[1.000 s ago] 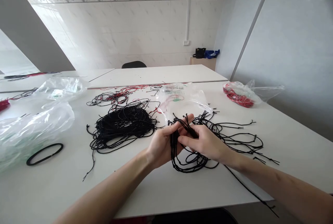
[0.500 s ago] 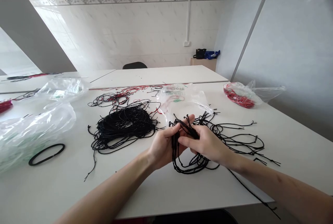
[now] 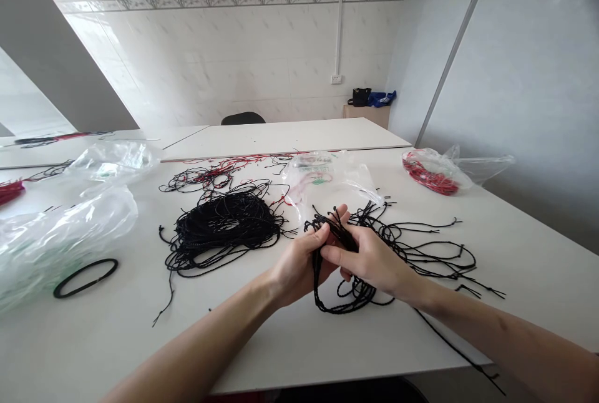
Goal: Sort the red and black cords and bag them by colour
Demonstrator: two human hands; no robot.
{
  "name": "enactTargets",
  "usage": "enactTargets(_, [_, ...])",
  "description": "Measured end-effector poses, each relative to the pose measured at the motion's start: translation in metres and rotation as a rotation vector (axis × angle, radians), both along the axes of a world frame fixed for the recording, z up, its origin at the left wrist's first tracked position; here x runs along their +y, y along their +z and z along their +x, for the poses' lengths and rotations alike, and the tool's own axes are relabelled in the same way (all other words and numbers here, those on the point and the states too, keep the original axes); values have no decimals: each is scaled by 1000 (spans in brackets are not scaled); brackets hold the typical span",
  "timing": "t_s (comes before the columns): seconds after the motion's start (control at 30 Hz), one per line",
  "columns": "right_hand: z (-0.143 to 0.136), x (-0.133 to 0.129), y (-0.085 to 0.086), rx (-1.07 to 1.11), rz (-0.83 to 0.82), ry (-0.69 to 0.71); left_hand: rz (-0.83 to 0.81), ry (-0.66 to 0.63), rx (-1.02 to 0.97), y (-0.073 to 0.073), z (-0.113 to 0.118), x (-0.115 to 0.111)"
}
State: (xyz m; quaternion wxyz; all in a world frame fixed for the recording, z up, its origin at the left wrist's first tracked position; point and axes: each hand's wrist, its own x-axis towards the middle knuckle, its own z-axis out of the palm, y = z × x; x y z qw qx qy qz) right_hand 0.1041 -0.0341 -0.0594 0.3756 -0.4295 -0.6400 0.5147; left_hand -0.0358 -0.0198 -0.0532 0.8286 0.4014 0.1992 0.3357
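Black braided cords (image 3: 344, 308) hang in a loop beneath my two hands, their knotted ends poking up above the fingers. My left hand (image 3: 302, 266) is closed on the bundle, thumb pressed over the cords. From the other side my right hand (image 3: 374, 256) pinches the same bundle, its fingers close to the left thumb. More loose black cords (image 3: 435, 259) spread over the table to the right, and one long strand runs down past the front edge. Left of my hands lies a thick coil of black cord (image 3: 224, 225).
Clear plastic bags (image 3: 327, 172) lie behind my hands and at the left. A bag of red cords (image 3: 428, 172) sits at the back right. Tangled red and black cords (image 3: 201, 176) lie behind the coil. A black ring (image 3: 85, 278) rests on the white table (image 3: 154, 365).
My left hand has shifted slightly right, closer to my right hand, and the hanging cords have drawn into a tighter bunch. My right hand has barely moved.
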Motion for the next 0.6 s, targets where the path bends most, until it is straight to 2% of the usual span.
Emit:
enactTargets(0.1, [0, 0, 0, 7, 14, -3, -10, 6, 6, -1, -2, 1])
enactTargets(0.3, [3, -2, 0, 251, -50, 76, -3, -70, -56, -2, -4, 4])
enactTargets(0.6, [-2, -1, -3, -60, 4, -25, -16, -23, -13, -3, 0, -1])
